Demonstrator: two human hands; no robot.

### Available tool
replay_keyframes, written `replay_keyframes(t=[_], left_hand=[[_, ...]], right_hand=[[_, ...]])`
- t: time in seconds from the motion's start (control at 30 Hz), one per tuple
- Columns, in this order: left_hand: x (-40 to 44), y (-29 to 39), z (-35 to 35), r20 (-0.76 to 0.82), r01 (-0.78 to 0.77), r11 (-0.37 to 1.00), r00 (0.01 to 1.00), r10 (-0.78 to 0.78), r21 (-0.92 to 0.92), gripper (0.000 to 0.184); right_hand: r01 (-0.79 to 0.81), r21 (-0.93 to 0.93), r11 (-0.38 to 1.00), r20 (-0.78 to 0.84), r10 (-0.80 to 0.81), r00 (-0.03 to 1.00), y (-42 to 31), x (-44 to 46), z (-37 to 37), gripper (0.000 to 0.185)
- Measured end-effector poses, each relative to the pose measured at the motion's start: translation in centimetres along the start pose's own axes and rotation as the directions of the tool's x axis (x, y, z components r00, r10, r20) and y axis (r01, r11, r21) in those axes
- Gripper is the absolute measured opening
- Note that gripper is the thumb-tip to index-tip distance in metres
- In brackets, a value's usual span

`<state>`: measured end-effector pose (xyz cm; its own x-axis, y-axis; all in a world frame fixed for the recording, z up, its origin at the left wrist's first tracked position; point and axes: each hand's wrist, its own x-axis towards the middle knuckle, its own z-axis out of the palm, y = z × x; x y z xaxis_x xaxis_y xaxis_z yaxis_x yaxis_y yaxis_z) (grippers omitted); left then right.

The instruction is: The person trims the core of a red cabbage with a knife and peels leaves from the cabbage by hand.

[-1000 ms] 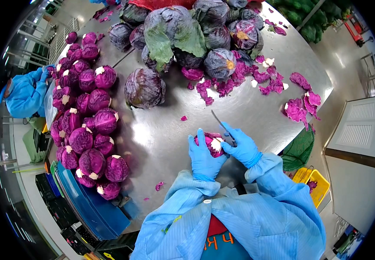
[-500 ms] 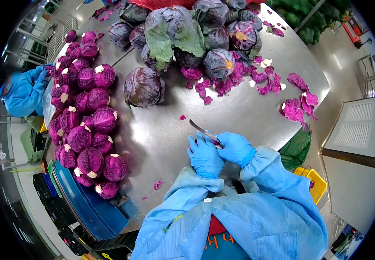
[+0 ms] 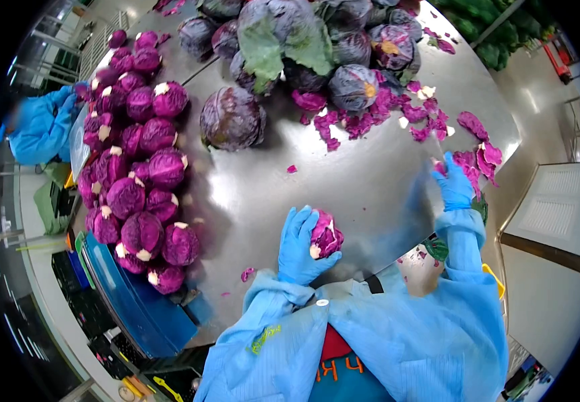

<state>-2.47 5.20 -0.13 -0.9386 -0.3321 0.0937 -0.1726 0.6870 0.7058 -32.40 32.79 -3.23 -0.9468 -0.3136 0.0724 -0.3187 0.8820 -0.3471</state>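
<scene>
Left hand grips red cabbage, seated right of its palm; right hand well apart, by right-side leaf scraps, finger closure indeterminable.

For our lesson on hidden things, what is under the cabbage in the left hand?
Beside the cabbage, the left hand and metal table show; whatever lies directly beneath it is covered.

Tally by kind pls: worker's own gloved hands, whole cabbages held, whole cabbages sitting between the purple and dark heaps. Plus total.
Gloved hands: 2 (left hand, right hand)
Whole cabbages held: 1 (purple cabbage, left hand)
Whole cabbages between heaps: 1 (dark cabbage)
Total: 4
</scene>
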Motion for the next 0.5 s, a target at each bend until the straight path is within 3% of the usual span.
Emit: replay_keyframes(t=[0.07,0.1,0.13,0.17,0.2,0.27,0.37,0.47,0.5], left_hand=[[0.4,0.0,0.1,-0.029,0.079,0.994,0.996,-0.082,-0.075,0.109],[0.6,0.3,0.0,-0.041,0.149,0.975,0.987,-0.158,-0.168,0.111],[0.8,0.5,0.1,-0.046,0.212,0.942,0.972,-0.232,-0.26,0.113],[0.9,0.3,0.1,-0.014,0.185,0.967,0.982,-0.19,-0.178,0.115],[0.8,-0.2,0.0,0.023,0.153,0.984,0.988,-0.152,-0.094,0.117],[0.6,-0.9,0.1,0.057,0.097,0.995,0.994,-0.097,0.01,0.122],[0.4,-1.0,0.1,0.044,0.076,0.997,0.996,-0.077,0.026,0.129],[0.6,-0.8,-0.3,0.011,0.162,0.98,0.987,-0.162,-0.119,0.127],[0.1,-1.3,-0.2,-0.016,0.225,0.951,0.972,-0.234,-0.213,0.126]], right_hand=[[-0.007,0.037,0.999,-0.157,0.013,0.988,0.1,-1.7,0.6,0.05],[-0.127,0.546,0.828,-0.046,0.181,0.982,-0.9,-2.8,2.7,0.05],[-0.191,0.663,0.724,0.134,0.137,0.982,-3.7,-3.9,2.8,0.049],[-0.295,0.733,0.612,0.308,0.088,0.947,-6.4,-5.1,2.9,0.049],[-0.276,0.545,0.791,0.503,-0.045,0.863,-10.7,-6.3,1.0,0.049],[-0.421,0.597,0.684,0.694,-0.177,0.698,-14.4,-7.7,2.8,0.057],[-0.45,0.604,0.658,0.768,-0.329,0.55,-17.3,-8.3,4.6,0.062],[-0.336,0.684,0.648,0.702,-0.458,0.545,-17.8,-7.8,4.7,0.064],[-0.272,0.625,0.731,0.735,-0.435,0.52,-18.5,-7.1,3.2,0.065]])
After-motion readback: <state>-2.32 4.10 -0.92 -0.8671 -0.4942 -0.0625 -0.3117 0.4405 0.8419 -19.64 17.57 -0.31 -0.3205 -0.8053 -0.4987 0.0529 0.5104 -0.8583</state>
